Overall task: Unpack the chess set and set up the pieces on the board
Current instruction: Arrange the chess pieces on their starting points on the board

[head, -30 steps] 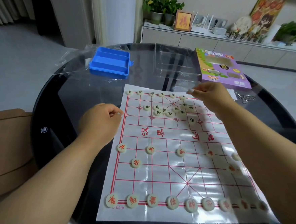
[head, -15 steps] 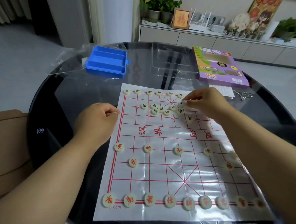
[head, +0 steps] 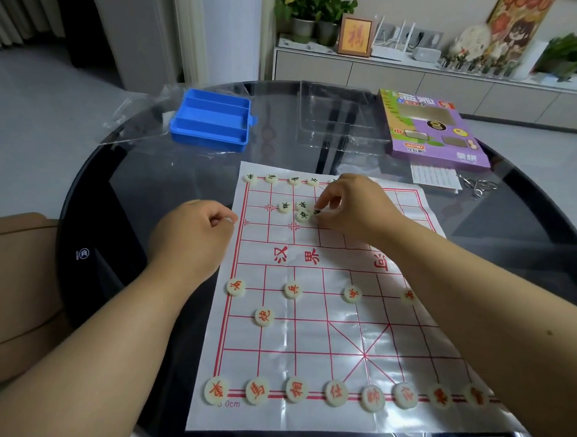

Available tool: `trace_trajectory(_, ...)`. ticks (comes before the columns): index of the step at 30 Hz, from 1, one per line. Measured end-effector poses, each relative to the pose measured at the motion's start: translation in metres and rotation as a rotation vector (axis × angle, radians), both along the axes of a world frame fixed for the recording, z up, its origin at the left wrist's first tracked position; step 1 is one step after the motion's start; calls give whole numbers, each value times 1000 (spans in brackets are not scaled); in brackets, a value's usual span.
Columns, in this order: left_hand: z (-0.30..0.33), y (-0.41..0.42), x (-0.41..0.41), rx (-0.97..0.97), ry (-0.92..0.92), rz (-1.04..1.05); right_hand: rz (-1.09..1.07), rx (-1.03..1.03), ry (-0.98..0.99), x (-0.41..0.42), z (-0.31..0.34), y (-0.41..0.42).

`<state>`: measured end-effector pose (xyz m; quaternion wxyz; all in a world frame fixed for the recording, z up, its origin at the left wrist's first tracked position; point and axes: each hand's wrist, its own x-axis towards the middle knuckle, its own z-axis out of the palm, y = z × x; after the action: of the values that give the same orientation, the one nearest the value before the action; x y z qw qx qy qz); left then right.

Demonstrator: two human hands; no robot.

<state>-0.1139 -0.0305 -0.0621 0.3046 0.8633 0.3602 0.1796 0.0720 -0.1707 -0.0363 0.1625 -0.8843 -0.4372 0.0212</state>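
Observation:
A white plastic board sheet (head: 309,342) with a red grid lies on the round glass table. Red-lettered pieces stand in a row (head: 295,389) along its near edge, with more on the lines above. Black-lettered pieces line part of the far edge (head: 271,178), and a loose cluster (head: 298,209) sits just below. My right hand (head: 356,207) reaches into that cluster and pinches a black-lettered piece (head: 316,212) between thumb and finger. My left hand (head: 193,235) rests as a loose fist on the board's left edge; whether it holds anything is hidden.
A blue compartment tray (head: 212,121) stands at the far left of the table. A clear plastic insert (head: 338,116), a purple game box (head: 433,129), a white sheet (head: 435,177) and metal ring puzzles (head: 478,187) lie at the far right. A brown chair (head: 4,301) stands left.
My right hand has moved left and nearer, from the board's far edge into the cluster of black pieces, and now pinches one. My left hand stays where it was.

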Motion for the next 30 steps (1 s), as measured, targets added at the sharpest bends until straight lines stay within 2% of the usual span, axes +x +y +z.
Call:
trace_trajectory(4,0,0,0,5,-2,-2,-10,54,8,5,8,-6)
trace_trajectory(9,0,0,0,9,-6,1,-327,362,251,55,23,-34)
trace_trajectory(12,-1,1,0,1,-3,2,-407,265,283,77,11,-46)
trace_trajectory(17,-3,2,1,7,-6,7,-393,97,173,84,-2,-42)
trace_trajectory(23,-3,2,1,4,-2,1,-373,30,145,82,-4,-37)
trace_trajectory(30,-3,2,1,8,1,7,-397,44,129,81,-5,-37)
